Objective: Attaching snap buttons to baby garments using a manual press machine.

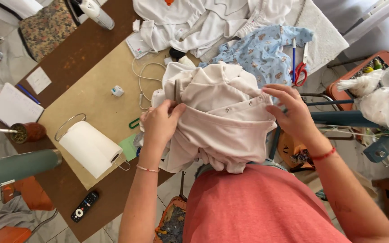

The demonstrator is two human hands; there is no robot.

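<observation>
I hold a pale cream baby garment [221, 121] with metal snap buttons in front of my chest. My left hand [160, 123] grips its bunched left side, fingers closed in the fabric. My right hand [293, 112] pinches the right edge next to the snaps. A light blue printed baby garment [262, 51] lies just beyond on the table, with white clothes [203, 22] behind it.
A paper towel roll on a wire holder [91, 148] lies on the brown table [82, 58]. Red-handled scissors [299, 73], a blue pen [293, 56], a white cable [142, 78], a remote control [84, 206], a notebook [14, 107] and a green flask [16, 167] are around.
</observation>
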